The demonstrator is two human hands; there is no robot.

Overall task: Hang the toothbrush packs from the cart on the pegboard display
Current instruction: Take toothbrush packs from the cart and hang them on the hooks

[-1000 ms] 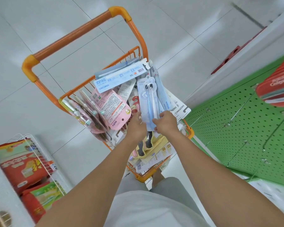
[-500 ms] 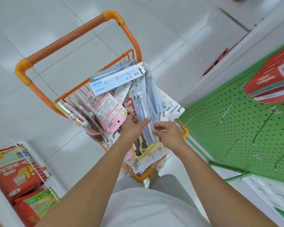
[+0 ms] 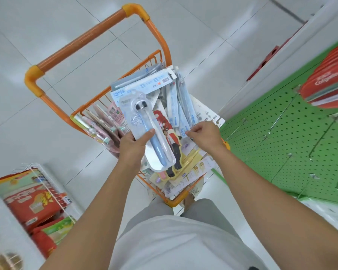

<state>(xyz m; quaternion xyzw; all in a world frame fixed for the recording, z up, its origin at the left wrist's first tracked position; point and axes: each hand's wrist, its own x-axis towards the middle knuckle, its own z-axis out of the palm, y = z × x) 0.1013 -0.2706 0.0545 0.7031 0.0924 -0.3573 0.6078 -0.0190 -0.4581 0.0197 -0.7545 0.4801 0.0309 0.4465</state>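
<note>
Head view: left hand [image 3: 132, 147] grips one toothbrush pack [image 3: 144, 131]; right hand [image 3: 205, 136] pinches another in the cart [image 3: 98, 38]. Pegboard [image 3: 292, 149] hooks bare, nearly everything left.

An orange wire cart [image 3: 105, 55] with a darker orange handle bar stands on a floor [image 3: 37, 26] of pale grey-white tiles, filled with toothbrush packs in light blue, grey, pink and white; the clear pack [image 3: 146, 131] on top shows a blue-handled brush with black heads. At right, a bright green pegboard [image 3: 300, 152] dotted with small holes carries red boxes [image 3: 327, 82] with white lettering, while red, yellow and green packages [image 3: 27, 199] sit in a white wire rack [image 3: 53, 193] at left.
</note>
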